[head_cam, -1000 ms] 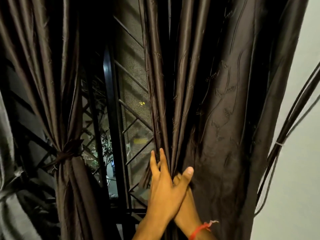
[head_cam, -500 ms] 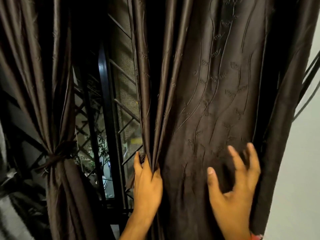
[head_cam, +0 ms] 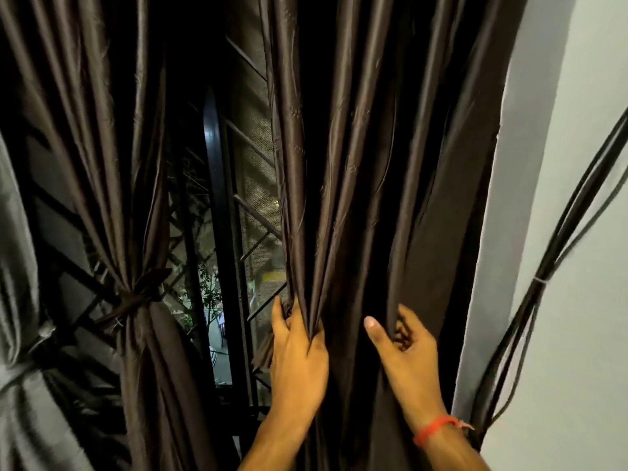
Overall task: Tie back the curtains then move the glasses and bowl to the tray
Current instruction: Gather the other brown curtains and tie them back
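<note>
The left hand [head_cam: 299, 355] is closed on the inner edge of the right curtain [head_cam: 367, 164], its fingers [head_cam: 280, 321] wrapped round a bunch of folds at the edge nearest the window; the right hand [head_cam: 404, 351] sits just beside it, further toward the wall, with its thumb [head_cam: 373, 329] stretched out flat on the front of the cloth and its other fingers curled into a fold, so it too is gripping the fabric; a red thread bracelet [head_cam: 436, 428] circles the right wrist; the curtain itself hangs in deep, dark brown pleats straight up from both hands and drops below them between the two forearms, loose and not yet tied; well to the left of the left hand, the left curtain [head_cam: 112, 164] is gathered in at its waist by a dark tie-back [head_cam: 136, 300] knotted round it, flaring out above and below the knot; between that curtain and the left hand the window [head_cam: 217, 232] shows, with a dark upright frame, slanted bars and a mesh screen, and some green leaves dimly seen outside; to the right of the right hand stands a pale wall [head_cam: 577, 232], and a bundle of black cables [head_cam: 543, 283] runs along it, held together partway up by a thin band; no glasses, bowl or tray appear in this head view.
</note>
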